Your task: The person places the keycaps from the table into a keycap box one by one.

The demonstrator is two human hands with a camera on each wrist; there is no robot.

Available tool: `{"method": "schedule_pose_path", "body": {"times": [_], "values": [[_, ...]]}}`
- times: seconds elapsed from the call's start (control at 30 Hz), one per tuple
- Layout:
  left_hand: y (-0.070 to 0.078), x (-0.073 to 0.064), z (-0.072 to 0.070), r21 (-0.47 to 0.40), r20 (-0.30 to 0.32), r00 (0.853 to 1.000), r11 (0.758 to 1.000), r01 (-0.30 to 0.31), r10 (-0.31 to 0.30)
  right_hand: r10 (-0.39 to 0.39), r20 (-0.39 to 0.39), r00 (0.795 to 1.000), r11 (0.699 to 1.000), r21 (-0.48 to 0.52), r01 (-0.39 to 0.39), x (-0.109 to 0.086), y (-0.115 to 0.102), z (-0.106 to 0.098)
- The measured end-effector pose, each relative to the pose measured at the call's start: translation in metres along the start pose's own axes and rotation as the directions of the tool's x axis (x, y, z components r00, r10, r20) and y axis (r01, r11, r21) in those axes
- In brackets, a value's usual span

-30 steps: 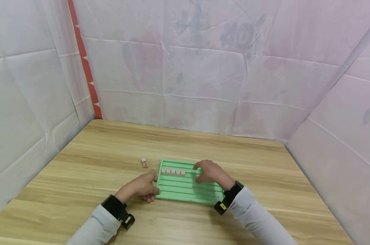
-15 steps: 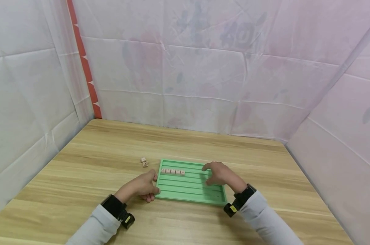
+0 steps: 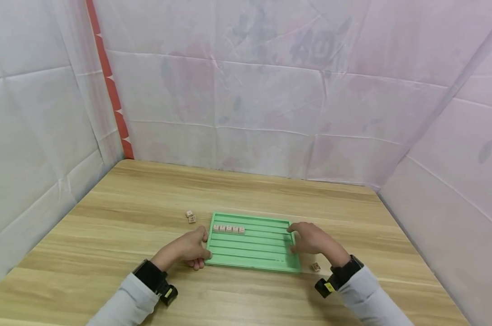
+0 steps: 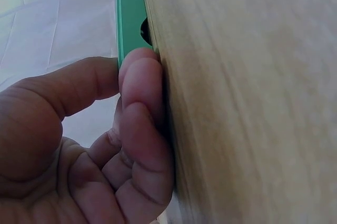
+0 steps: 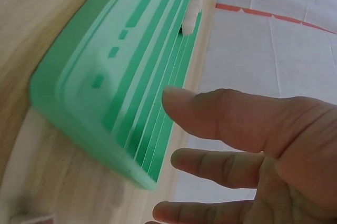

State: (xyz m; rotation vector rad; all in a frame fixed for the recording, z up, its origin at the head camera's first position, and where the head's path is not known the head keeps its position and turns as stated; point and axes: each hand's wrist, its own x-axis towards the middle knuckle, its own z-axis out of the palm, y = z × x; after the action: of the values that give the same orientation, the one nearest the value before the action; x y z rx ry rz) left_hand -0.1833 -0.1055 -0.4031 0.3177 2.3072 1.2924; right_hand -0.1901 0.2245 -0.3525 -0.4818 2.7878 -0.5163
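Note:
A green ridged tray [image 3: 250,246] lies on the wooden table. My left hand [image 3: 190,248] grips its left side near the front corner; in the left wrist view the thumb presses the top edge and curled fingers [image 4: 142,81] bear on the side. Several small beige printed tiles [image 3: 229,229] stand in a row at the left of an upper groove. Over the tray's right edge hovers my right hand [image 3: 312,238], thumb and fingers spread and holding nothing, as the right wrist view shows.
Two loose tiles [image 3: 192,219] lie beyond the tray's left side, one with its hollow underside up. Another tile [image 3: 316,267] rests right of the tray, below my right hand. White sheeting [image 3: 266,104] walls in the table at the back and both sides.
My right hand has moved right, from above the tray's middle to its right edge. The tile to the right of the tray has come into view. My left hand keeps its grip.

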Motion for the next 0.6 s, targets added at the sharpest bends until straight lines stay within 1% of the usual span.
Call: {"method": "schedule_pose_path", "body": {"times": [0.23, 0.6], "values": [[0.001, -0.001, 0.0, -0.004, -0.002, 1.0, 1.0, 0.002, -0.002, 0.024, -0.004, 1.0, 1.0, -0.008, -0.024, -0.012, 0.013, 0.002], [0.003, -0.001, 0.0, 0.013, -0.008, 1.0, 1.0, 0.005, -0.005, 0.068, -0.009, 0.998, 0.997, -0.024, -0.068, -0.03, 0.028, -0.004]]}}
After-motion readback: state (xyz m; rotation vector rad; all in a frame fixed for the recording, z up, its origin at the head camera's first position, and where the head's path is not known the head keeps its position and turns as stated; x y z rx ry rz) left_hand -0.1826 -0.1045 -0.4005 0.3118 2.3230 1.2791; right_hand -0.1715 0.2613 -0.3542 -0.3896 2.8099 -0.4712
